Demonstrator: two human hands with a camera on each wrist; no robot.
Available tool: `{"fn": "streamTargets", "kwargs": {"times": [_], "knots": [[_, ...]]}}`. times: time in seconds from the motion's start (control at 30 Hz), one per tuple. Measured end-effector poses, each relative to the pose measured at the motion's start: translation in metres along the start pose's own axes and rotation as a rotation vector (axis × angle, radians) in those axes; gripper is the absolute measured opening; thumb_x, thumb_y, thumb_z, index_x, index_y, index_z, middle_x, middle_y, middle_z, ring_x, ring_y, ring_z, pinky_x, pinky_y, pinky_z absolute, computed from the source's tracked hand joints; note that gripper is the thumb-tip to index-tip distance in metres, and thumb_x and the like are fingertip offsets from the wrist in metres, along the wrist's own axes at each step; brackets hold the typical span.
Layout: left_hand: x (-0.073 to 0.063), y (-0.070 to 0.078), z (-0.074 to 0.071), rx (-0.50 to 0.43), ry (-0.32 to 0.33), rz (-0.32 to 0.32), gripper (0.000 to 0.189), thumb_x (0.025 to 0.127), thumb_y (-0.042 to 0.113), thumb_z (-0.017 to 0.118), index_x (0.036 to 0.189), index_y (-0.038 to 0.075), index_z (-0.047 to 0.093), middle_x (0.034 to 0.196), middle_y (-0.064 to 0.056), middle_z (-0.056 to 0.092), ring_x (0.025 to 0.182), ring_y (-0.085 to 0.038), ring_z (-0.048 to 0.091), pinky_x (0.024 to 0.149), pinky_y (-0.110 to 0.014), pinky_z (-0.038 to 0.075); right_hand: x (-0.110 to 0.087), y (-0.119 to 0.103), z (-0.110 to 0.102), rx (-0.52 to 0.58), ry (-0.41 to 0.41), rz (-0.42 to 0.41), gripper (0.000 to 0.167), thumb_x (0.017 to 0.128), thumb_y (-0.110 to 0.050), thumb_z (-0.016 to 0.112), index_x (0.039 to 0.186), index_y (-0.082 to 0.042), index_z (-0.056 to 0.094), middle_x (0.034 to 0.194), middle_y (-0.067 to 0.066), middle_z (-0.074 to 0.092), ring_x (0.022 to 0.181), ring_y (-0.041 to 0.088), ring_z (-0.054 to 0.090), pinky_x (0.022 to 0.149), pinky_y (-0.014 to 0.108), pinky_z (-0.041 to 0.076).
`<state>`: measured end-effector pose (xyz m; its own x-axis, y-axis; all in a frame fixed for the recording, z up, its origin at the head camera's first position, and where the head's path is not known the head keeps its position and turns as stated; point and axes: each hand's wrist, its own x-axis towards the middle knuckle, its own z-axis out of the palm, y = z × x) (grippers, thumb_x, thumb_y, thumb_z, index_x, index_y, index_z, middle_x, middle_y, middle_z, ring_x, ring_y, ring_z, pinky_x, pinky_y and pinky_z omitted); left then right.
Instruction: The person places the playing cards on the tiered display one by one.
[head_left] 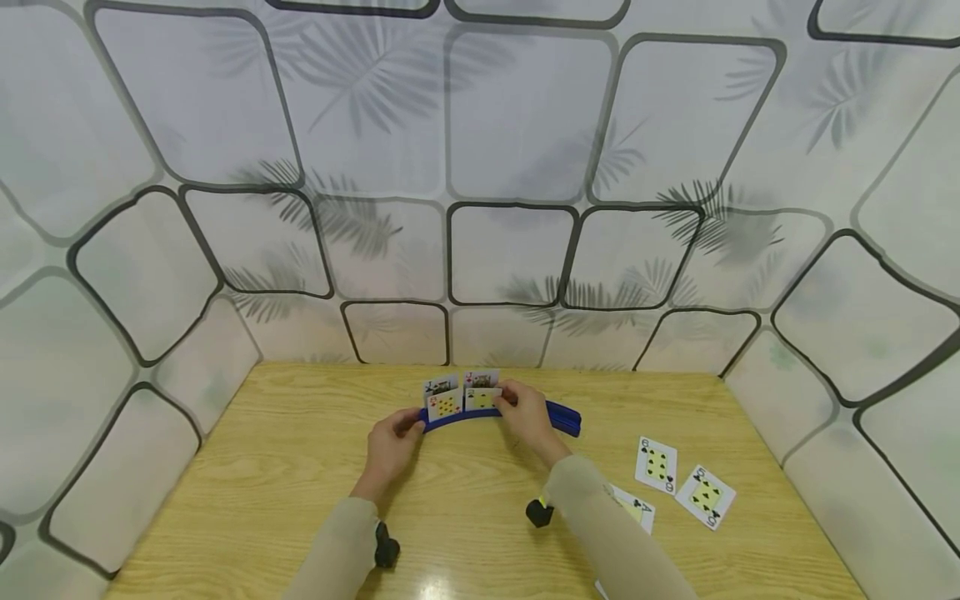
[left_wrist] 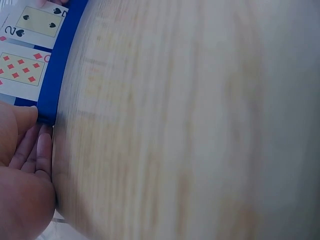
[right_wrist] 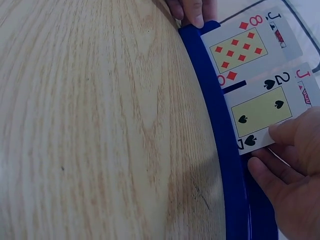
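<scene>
A curved blue card holder [head_left: 564,418] stands on the wooden table. My left hand [head_left: 392,442] grips its left end, with the thumb [left_wrist: 26,116] on the front face. In the front row stand the eight of diamonds [right_wrist: 239,52] and, to its right, the two of spades [right_wrist: 261,112]. Behind them rise two jacks, one [head_left: 441,383] on the left and one [head_left: 482,378] on the right, partly covered. My right hand [head_left: 527,415] pinches the right edge of the two of spades between thumb and fingers, its lower edge at the holder's slot.
On the table [head_left: 300,467] to the right lie loose cards: a spade card [head_left: 656,465], a six of clubs [head_left: 706,497] and an ace [head_left: 637,507] partly under the right sleeve [head_left: 600,517]. A card corner [head_left: 600,590] shows below. Patterned walls [head_left: 510,250] enclose the table's back and sides.
</scene>
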<state>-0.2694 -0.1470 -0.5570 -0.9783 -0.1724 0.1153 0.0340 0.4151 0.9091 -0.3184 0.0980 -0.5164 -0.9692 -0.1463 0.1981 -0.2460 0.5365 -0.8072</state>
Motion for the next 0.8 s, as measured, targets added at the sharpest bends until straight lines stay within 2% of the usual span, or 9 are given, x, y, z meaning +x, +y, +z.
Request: {"fn": "streamTargets", "kwargs": {"times": [0.5, 0.8], "knots": [[0.000, 0.000, 0.000, 0.003, 0.000, 0.001, 0.027, 0.101, 0.005, 0.068, 0.126, -0.001, 0.073, 0.124, -0.020, 0.075, 0.114, -0.034, 0.071, 0.100, -0.050, 0.057, -0.007, -0.001, -0.006, 0.009, 0.031, 0.031, 0.021, 0.100, -0.013, 0.073, 0.119, -0.005, 0.074, 0.112, 0.012, 0.077, 0.105, 0.028, 0.073, 0.093, 0.045, 0.061], [0.000, 0.000, 0.000, -0.004, 0.007, 0.003, 0.027, 0.100, 0.004, 0.068, 0.126, -0.002, 0.073, 0.123, -0.021, 0.076, 0.113, -0.033, 0.071, 0.100, -0.049, 0.057, -0.017, 0.004, -0.020, 0.008, 0.032, 0.042, 0.021, 0.100, -0.014, 0.072, 0.120, -0.006, 0.073, 0.114, 0.010, 0.076, 0.105, 0.027, 0.072, 0.093, 0.044, 0.061]]}}
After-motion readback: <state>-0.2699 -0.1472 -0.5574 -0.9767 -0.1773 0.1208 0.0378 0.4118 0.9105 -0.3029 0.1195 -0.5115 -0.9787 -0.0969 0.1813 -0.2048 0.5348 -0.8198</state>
